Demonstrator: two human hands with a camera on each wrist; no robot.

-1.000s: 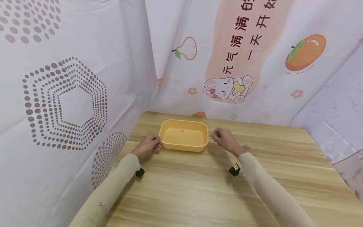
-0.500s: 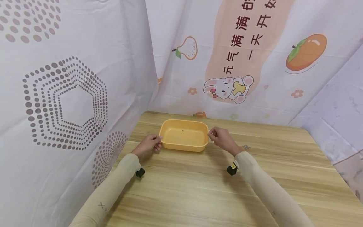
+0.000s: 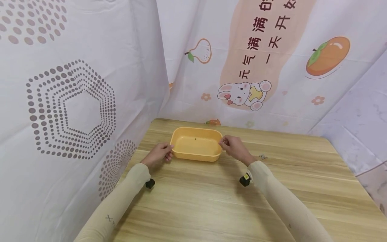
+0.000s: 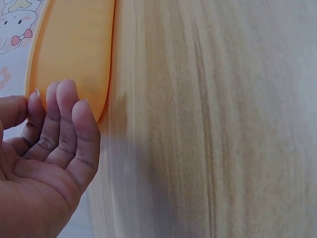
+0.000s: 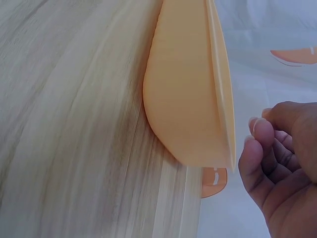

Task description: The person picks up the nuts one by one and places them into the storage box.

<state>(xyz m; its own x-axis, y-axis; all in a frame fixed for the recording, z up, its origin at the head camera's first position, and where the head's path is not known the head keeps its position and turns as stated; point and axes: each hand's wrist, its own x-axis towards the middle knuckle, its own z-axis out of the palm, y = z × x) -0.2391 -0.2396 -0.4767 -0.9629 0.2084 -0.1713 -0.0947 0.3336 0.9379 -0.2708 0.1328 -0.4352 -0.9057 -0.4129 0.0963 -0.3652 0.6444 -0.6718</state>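
Overhead, a speck (image 3: 195, 138) dots the tray (image 3: 196, 156).

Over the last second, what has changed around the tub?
The right hand moved left, from just off the tub's right end to its rim; its curled fingers sit at the rim, but contact isn't clear. The left hand kept its fingers on the left end, and the tub stayed put on the table.

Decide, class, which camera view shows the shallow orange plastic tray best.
The head view: the shallow orange plastic tray appears whole, rim and inside, on the wooden table. The left wrist view shows only its outer end wall; the right wrist view shows its other end and rim edge-on.
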